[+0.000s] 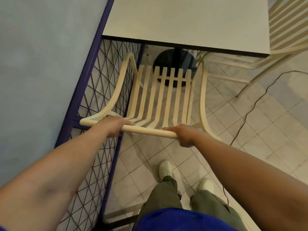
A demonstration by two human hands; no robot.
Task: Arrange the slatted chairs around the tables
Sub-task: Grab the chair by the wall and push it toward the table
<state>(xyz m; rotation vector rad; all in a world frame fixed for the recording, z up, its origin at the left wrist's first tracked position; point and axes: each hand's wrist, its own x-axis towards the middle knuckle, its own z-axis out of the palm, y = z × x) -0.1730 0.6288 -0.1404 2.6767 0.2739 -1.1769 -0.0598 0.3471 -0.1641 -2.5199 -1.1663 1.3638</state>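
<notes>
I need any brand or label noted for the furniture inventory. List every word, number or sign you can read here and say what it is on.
None: no readable text in this view.
Table top: plain, no label or number.
Slatted chair, held by the left hand and right hand: no brand mark visible.
Second chair, mesh fence, shoes: no markings seen.

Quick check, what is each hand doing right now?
Left hand: closed on the top rail of the slatted chair.
Right hand: closed on the same rail, near its right end.
</notes>
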